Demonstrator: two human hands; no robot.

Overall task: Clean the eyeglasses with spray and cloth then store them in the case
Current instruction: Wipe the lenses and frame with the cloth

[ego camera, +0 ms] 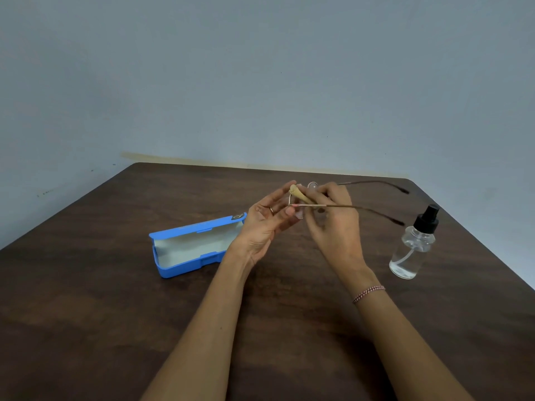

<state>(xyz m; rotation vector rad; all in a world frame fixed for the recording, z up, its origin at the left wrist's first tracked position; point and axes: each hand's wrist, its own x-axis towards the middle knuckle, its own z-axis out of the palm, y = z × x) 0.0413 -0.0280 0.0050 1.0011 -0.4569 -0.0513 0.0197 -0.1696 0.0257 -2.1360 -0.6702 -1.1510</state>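
1. Beige cloth is pinched against a lens of the eyeglasses by the left hand.
2. The frame is gripped by the right hand close beside it, above the wooden table, with the temples pointed right.
3. The blue case is laid open at the left; the spray bottle is stood at the right.

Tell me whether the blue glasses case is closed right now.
No, the blue case lies open on the table, with its lid raised and its pale lining showing.
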